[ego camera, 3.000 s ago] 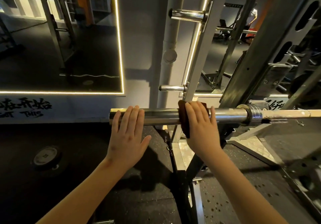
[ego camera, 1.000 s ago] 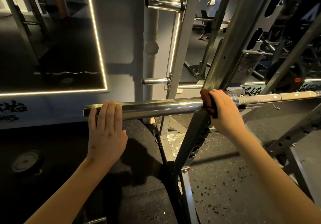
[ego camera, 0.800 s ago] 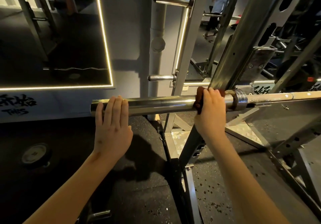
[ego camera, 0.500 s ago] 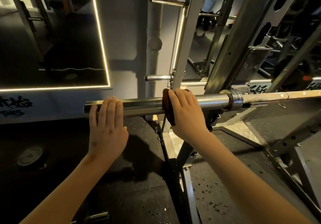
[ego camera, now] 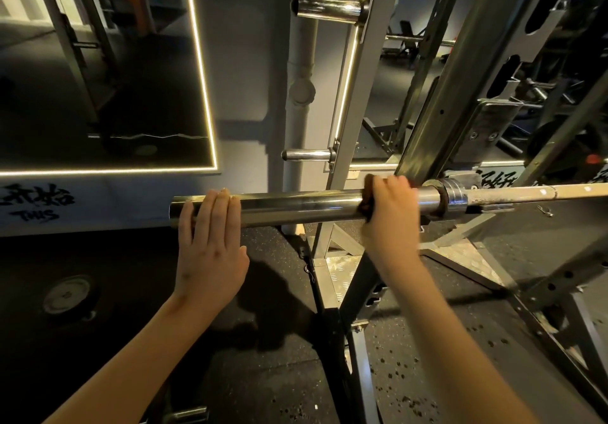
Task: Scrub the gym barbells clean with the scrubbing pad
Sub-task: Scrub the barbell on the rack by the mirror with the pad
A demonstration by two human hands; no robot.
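- Bottom of frame: my two bare forearms reach up over the speckled rubber floor [ego camera: 263,374]. A weight plate [ego camera: 69,293] lies flat at lower left.
- Centre left: my left hand [ego camera: 210,246] lies flat over the barbell sleeve [ego camera: 296,204] near its free end. The fingers are straight and close together and grip nothing. I judge it is there to stop the sleeve spinning while the other hand works.
- Centre right: my right hand [ego camera: 391,213] is curled over the same sleeve, clamping the scrubbing pad [ego camera: 366,193] against the steel. Only a dark brown edge of the pad shows to the left of my fingers; the rest is hidden under the palm. The hand is slightly blurred.
- The pad sits on the inner part of the sleeve, near the collar [ego camera: 455,198]. Beyond the collar the pale, mottled shaft [ego camera: 543,191] runs off the right edge. Wrapping the pad round the bar, by my reckoning, lets it bear on more of the curve.
- Behind the hands: the barbell appears to rest on the grey rack upright [ego camera: 460,78], which slants to the upper right. The seat itself is hard to make out.
- Far wall: two chrome pegs [ego camera: 325,7] jut from a post at top centre, and a light-edged mirror [ego camera: 98,61] fills the upper left.
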